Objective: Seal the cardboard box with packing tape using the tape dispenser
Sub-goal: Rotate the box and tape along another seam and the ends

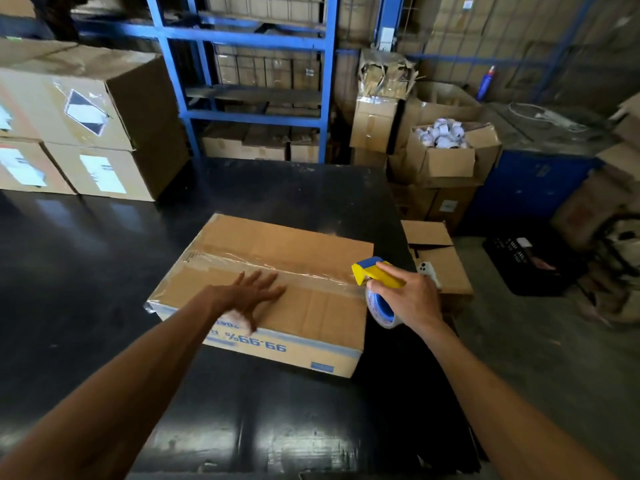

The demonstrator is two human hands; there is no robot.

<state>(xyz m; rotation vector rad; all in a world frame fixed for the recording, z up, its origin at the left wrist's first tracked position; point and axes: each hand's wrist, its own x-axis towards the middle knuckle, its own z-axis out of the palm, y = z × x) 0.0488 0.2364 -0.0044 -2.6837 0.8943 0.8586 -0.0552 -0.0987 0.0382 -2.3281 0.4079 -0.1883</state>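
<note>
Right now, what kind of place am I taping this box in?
Probably a warehouse or packing area: blue steel shelving loaded with cartons, stacked labelled boxes, and an open carton of white rolls.

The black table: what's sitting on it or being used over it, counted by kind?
Cardboard boxes: 4, the one being taped plus three stacked at the back left
Tape dispensers: 1, yellow and blue, in the right hand
Total: 5
</note>
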